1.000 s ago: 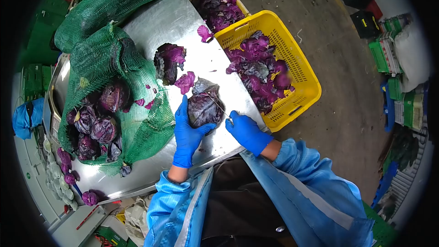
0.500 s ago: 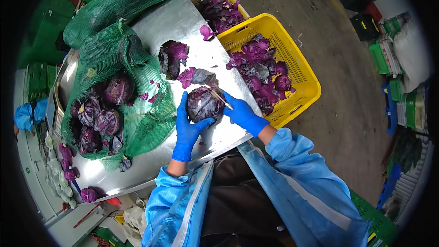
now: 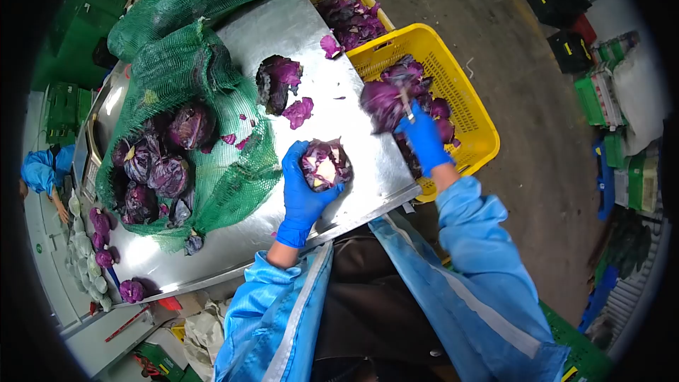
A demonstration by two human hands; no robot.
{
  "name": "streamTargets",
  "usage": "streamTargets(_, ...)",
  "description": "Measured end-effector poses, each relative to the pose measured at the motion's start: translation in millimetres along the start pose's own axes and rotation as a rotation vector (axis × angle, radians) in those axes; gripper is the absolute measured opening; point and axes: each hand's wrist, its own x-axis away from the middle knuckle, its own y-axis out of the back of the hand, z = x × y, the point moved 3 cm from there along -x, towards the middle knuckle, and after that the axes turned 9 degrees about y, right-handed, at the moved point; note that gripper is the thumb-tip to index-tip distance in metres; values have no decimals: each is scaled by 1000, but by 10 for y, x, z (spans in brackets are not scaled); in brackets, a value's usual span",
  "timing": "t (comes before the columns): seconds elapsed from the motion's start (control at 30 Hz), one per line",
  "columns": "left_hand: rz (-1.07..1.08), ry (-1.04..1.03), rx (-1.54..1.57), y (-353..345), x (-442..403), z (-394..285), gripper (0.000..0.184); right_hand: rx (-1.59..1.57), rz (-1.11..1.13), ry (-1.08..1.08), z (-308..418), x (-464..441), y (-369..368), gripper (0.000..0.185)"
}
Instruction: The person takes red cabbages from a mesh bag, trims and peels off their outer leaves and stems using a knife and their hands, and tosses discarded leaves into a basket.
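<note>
So, using the whole view as the clock face: way out at 9 there's someone else's blue sleeve (image 3: 44, 170) with a bare hand (image 3: 62, 211) poking out. Pale green cabbages (image 3: 86, 265) are heaped at 8, and just right of them some small purple heads (image 3: 131, 291) sit along the worktop (image 3: 262, 25) edge. The opened green mesh bag (image 3: 233, 187) sprawls at 9, a bunch of dark red cabbages (image 3: 170, 175) in its mouth. Up at 11 there's a clump of peeled leaves (image 3: 281, 74), with a loose purple leaf (image 3: 298, 112) just beside it.

Nearly dead centre, the gloved left hand (image 3: 300, 201) has its grip clamped on a red cabbage (image 3: 327, 165), pale cut patches facing up. At 12, a yellow crate (image 3: 384, 18) of leaves. At 1, a blurry purple leaf (image 3: 385, 107) right by the knife (image 3: 407, 105); can't tell what's holding it. The gloved right hand (image 3: 426, 143), between 2 and 3, has its grip closed round the knife handle, over the nearer yellow crate (image 3: 470, 107) of leaves.
</note>
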Motion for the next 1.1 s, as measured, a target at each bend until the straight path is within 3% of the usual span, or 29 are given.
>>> streamTargets(0.07, 12, 22, 83, 46, 64, 71, 100, 104, -85, -4, -40, -7, 129, 34)
streamTargets(0.13, 47, 76, 204, 68, 27, 67, 98, 455, -24, 61, 601, 118, 415, 37)
streamTargets(0.17, 40, 76, 208, 73, 16, 68, 98, 346, 2, 119, 968, 280, 380, 34)
streamTargets(0.2, 49, 81, 192, 89, -3, 74, 98, 148, -33, 271, 1009, 406, 137, 43)
streamTargets(0.23, 59, 83, 175, 99, -32, 77, 99, 118, 67, 346, 984, 495, -179, 56)
streamTargets(0.27, 61, 68, 167, 99, -39, 79, 98, 104, 173, 298, 1369, 689, -254, 66)
streamTargets(0.37, 50, 42, 139, 112, -6, 88, 98, 31, 213, 434, 1466, 626, -570, 50)
streamTargets(0.43, 55, 46, 152, 152, 26, 92, 98, 158, 156, 382, 1006, 277, -683, 36)
streamTargets(0.57, 57, 37, 156, 261, 91, 212, 102, 418, 0, 119, 428, -77, -258, 27)
streamTargets(0.6, 82, 41, 176, 270, 72, 231, 102, 455, 67, 159, 536, -39, -151, 35)
streamTargets(0.67, 198, 44, 178, 295, -35, 176, 99, 171, 111, 318, 1014, 185, -209, 61)
streamTargets(0.7, 261, -15, 85, 302, -92, 88, 98, 188, 236, 276, 1350, 360, -260, 71)
streamTargets(0.77, 237, -22, 113, 265, -92, -17, 101, 18, 432, 430, 1507, 581, -537, 70)
streamTargets(0.83, 122, 113, 81, 299, 4, 94, 104, -66, 235, 651, 1334, 626, -737, 70)
streamTargets(0.9, 103, 256, 173, 195, 121, 17, 103, -15, 250, 618, 1301, 694, -702, 68)
streamTargets(0.93, 9, 157, -126, 99, 102, 73, 107, 34, 267, 584, 1367, 741, -636, 66)
streamTargets(0.97, -45, 171, -109, 26, 92, 114, 110, 34, 267, 580, 1493, 768, -554, 66)
streamTargets(1.03, 88, 209, -4, 30, 2, -91, 110, 279, 522, 397, 1728, 762, -499, 59)
streamTargets(1.1, 42, 156, -62, 14, 77, 72, 109, 230, 467, 494, 1587, 613, -598, 49)
